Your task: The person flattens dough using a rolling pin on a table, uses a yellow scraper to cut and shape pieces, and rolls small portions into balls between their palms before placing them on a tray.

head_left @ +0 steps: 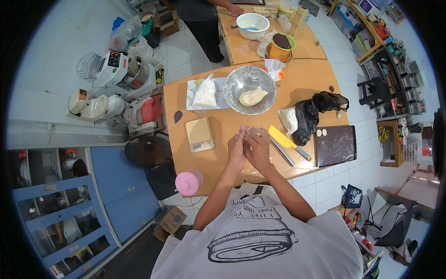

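My left hand [237,146] and my right hand [257,145] meet over the near part of the wooden table, fingers bent together and dusted with white. Anything between them is too small or hidden to make out. Just beyond them stands a metal bowl [234,95] with a lump of pale dough [253,96] inside. To the right of my right hand lie a yellow-bladed spatula [281,137] and a metal rod [282,154]. A kitchen scale [200,134] sits left of my left hand. Farther right, two small pale dough discs [321,133] rest on a dark baking tray [341,146].
A bag of white powder [206,93] lies on a tray left of the bowl. A black plastic bag [306,122] is on the right. A pink lidded container [188,182] stands at the near left edge. Across the table stands another person [200,25] near a white basin [246,34].
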### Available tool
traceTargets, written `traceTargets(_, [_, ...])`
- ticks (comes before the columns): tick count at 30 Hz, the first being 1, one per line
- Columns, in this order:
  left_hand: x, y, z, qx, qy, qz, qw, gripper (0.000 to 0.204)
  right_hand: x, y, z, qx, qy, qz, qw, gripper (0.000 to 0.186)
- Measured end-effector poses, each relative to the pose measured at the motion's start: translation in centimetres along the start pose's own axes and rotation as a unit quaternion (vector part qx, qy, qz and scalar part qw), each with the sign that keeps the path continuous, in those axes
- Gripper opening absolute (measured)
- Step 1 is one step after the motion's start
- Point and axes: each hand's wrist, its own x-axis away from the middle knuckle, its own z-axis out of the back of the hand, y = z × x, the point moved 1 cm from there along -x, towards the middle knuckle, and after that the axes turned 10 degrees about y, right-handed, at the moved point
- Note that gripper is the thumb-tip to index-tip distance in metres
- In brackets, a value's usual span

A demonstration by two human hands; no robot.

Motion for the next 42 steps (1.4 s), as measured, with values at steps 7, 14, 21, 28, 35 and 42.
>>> traceTargets(7, [1.3,-0.6,3.8,0.066,-0.069,-0.030,0.995,0.043,1.9,-1.0,2.0,-0.130,-0.030,-0.028,0.991,0.050])
traceTargets(14, [3.6,-1.0,6.2,-0.139,-0.070,-0.086,0.984,0.024,4.1,-0.3,5.7,-0.197,-0.084,-0.119,0.970,0.053])
traceTargets(21, [6.2,-2.4,4.8,-0.092,-0.078,-0.029,0.992,0.034,5.0,-1.6,6.4,-0.200,-0.065,-0.121,0.970,0.043])
traceTargets(28, [8.7,-2.2,5.4,0.028,-0.140,0.019,0.990,0.035,5.2,-1.4,7.8,-0.176,-0.068,-0.054,0.980,0.043])
traceTargets(35, [8.2,-3.8,8.4,-0.119,-0.147,-0.032,0.981,0.033,4.8,-2.5,9.2,-0.262,-0.157,-0.104,0.946,0.043])
traceTargets(42, [11.3,-3.2,7.1,-0.212,-0.121,-0.096,0.965,0.037,5.4,-0.3,7.7,-0.306,-0.200,-0.088,0.927,0.029])
